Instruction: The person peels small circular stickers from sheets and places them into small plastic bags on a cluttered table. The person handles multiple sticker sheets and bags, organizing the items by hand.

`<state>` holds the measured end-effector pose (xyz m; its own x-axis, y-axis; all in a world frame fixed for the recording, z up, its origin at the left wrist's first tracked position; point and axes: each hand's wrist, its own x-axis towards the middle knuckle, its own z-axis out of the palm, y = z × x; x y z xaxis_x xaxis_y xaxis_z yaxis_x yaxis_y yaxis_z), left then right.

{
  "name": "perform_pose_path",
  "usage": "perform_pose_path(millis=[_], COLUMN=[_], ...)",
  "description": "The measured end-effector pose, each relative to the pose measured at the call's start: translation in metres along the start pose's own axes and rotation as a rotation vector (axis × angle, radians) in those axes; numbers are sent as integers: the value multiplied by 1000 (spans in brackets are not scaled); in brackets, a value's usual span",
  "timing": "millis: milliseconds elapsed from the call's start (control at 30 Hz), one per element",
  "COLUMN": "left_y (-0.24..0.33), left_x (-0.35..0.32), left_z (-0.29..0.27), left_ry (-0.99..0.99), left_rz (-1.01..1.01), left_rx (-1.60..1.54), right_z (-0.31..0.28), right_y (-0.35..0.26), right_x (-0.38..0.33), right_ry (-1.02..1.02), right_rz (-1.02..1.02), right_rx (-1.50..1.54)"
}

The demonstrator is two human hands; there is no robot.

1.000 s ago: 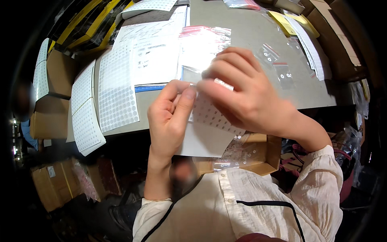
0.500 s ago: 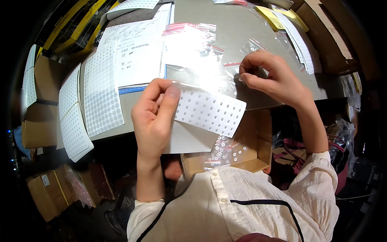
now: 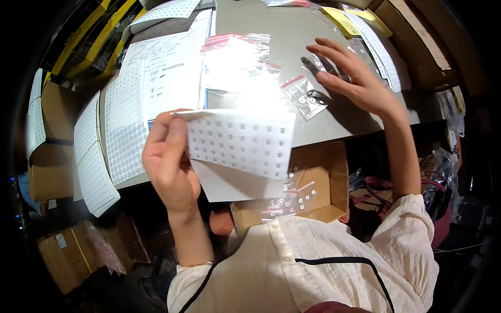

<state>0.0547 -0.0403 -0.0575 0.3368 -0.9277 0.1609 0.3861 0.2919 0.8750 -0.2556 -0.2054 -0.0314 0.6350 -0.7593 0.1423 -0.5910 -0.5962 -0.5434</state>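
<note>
My left hand [image 3: 169,164] pinches the upper left edge of a folded white label sheet [image 3: 240,143] printed with rows of small dark marks. The sheet is held up over the table's front edge. My right hand [image 3: 360,86] is apart from it, fingers spread and holding nothing. Under and beside those fingers lies a small clear zip bag [image 3: 301,94] with a red seal line and round white labels on it. A second clear bag behind it is partly hidden by the fingers. Farther left is a pile of red-sealed clear bags [image 3: 235,44], washed out by glare.
Below the table edge stands an open cardboard box [image 3: 334,182] with several labelled bags [image 3: 282,203]. Sticker sheets [image 3: 124,125] and handwritten papers [image 3: 167,68] cover the table's left. At the far right are a yellow folder [image 3: 339,21], white label strips [image 3: 373,44] and a carton [image 3: 417,41].
My right hand has opened from a pinch over the bag and lifted up and away. My left hand has moved left with the label sheet, which now faces me more squarely.
</note>
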Motion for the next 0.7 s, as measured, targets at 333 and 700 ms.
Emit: perform_pose_path(millis=[333,700], left_y=[4,5], left_x=[1,2], left_z=[-18,-11], left_ry=[77,102], left_rz=[-1,-18], left_rx=[-170,-150], right_z=[17,-4], right_y=[-48,11], right_x=[-58,-86], right_ry=[-322,397], right_rz=[-412,95], right_rx=[27,264])
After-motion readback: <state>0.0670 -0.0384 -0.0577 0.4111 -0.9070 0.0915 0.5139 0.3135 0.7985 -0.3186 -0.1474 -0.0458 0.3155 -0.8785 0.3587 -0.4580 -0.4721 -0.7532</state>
